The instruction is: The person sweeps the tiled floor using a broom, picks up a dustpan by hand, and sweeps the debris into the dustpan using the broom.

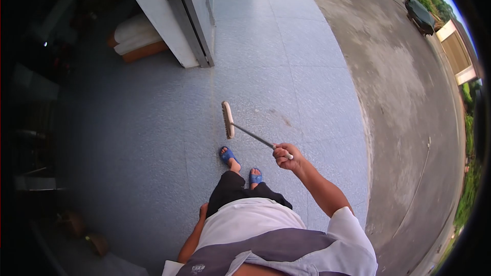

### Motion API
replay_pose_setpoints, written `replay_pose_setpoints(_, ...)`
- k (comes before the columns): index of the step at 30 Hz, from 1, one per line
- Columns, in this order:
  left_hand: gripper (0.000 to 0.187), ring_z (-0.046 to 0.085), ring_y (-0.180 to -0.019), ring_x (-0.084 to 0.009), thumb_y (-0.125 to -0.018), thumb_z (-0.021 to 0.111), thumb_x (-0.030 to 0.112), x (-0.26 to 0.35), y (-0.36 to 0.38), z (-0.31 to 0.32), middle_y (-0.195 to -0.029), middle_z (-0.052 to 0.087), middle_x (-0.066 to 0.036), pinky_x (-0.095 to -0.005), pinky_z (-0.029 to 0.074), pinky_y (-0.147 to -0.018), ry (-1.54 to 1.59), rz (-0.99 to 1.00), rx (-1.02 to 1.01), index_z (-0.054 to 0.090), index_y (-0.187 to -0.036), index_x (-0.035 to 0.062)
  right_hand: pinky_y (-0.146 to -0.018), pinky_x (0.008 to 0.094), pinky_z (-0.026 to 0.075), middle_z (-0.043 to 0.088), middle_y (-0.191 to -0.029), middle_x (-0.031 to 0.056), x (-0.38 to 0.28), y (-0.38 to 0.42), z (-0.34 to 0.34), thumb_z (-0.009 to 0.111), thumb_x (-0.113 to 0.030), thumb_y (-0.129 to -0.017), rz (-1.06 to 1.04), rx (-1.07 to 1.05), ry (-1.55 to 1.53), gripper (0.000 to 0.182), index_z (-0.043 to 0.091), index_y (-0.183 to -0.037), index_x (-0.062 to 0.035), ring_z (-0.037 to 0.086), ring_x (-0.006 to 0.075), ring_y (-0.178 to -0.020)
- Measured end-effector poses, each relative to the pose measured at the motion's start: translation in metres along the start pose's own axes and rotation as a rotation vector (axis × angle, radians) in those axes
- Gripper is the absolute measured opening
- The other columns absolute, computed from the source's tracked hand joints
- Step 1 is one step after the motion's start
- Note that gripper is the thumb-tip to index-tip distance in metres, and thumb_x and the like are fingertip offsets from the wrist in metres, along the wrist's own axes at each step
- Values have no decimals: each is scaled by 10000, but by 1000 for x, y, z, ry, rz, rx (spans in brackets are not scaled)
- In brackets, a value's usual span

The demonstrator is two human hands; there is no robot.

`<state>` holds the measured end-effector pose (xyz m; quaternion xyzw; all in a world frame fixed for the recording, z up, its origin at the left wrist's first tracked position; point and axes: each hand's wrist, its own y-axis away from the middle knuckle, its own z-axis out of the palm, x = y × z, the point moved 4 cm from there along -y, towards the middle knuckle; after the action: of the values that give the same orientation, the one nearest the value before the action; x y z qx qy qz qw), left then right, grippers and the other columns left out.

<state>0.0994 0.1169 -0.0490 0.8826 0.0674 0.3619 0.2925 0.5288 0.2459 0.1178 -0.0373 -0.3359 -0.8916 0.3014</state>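
We are seeing the right hand point(287, 157) curling its fingers around the end of a long-handled brush point(229, 120). The brush head is showing just ahead of the blue slippers point(256, 178), bristles facing left; we cannot tell whether it is touching the blue floor point(250, 46). The left hand point(203, 209) is hanging beside the black shorts point(224, 191), fingers hidden, their state unclear. A dark smudge point(283, 118) is marking the floor right of the brush head.

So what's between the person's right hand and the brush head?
In the head view, only the thin grey handle spans the stretch from the right hand to the brush head, with blue floor showing beneath it.
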Motion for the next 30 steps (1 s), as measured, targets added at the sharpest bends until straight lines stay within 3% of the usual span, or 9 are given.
replay_pose_setpoints(8, 186, 538, -717, -287, -741, 416, 172, -3, -51, -40, -755, 551, -170, -345, 404, -618, -18, -6, -14, 559, -779, 59, -297, 173, 241, 360, -461, -22, -52, -140, 2, 336, -87, -751, 7, -29, -273, 189, 330, -562, -71, 321, 37, -323)
replay_pose_setpoints(11, 180, 537, -725, -294, -737, 418, 162, -4, -75, -61, -760, 553, -168, -352, 404, -622, -12, -1, -5, 560, -783, 61, -287, 185, 243, 353, -429, -8, -93, -118, 2, 309, -81, -730, -45, 11, -457, 214, 315, -516, -80, 335, 53, -322)
replay_pose_setpoints(14, 184, 536, -723, -295, -736, 415, 160, 3, -92, -74, -765, 555, -167, -355, 405, -624, -8, -51, -9, 561, -777, 56, -273, 180, 239, 357, -434, -5, -117, -69, 8, 310, -90, -734, -147, 182, -377, 200, 324, -535, -69, 338, 55, -318)
replay_pose_setpoints(17, 193, 540, -720, -287, -736, 416, 169, 13, -111, -82, -774, 559, -164, -353, 406, -628, -33, -45, -26, 562, -773, 49, -274, 179, 246, 366, -444, -6, -131, -27, 8, 313, -106, -739, -249, 206, -368, 202, 328, -541, -70, 359, 45, -330)
replay_pose_setpoints(19, 198, 543, -719, -281, -736, 419, 177, 13, -118, -81, -778, 562, -163, -352, 406, -631, -72, -13, -41, 562, -771, 45, -276, 177, 243, 364, -442, -8, -121, -14, 20, 312, -107, -738, -264, 221, -383, 201, 329, -541, -72, 361, 42, -334)
replay_pose_setpoints(21, 221, 546, -723, -262, -745, 414, 205, 6, -135, -72, -778, 565, -161, -350, 403, -642, -50, -77, -112, 561, -774, 42, -284, 174, 238, 363, -440, -17, -100, -15, 37, 318, -111, -736, -235, 306, -164, 199, 334, -539, -81, 363, 37, -343)
replay_pose_setpoints(24, 244, 545, -728, -245, -758, 392, 218, 29, -136, -71, -768, 563, -162, -348, 398, -650, 76, 8, -136, 555, -782, 38, -298, 179, 215, 340, -420, -48, -53, -40, 66, 321, -133, -746, -251, 355, 19, 249, 305, -498, -135, 357, 40, -339)
replay_pose_setpoints(27, 246, 543, -742, -263, -764, 374, 205, 57, -134, -77, -779, 562, -165, -349, 400, -657, -35, -14, -147, 553, -798, 41, -300, 167, 208, 354, -451, -48, -10, -58, 96, 350, -135, -762, -276, 387, 94, 186, 317, -579, -131, 361, 34, -349)
replay_pose_setpoints(30, 244, 543, -743, -265, -763, 374, 204, 68, -147, -75, -780, 562, -165, -349, 400, -657, -39, 10, -165, 553, -798, 42, -291, 168, 191, 325, -458, -57, -1, -81, 108, 360, -127, -778, -204, 229, 113, 135, 326, -648, -126, 325, 28, -342)
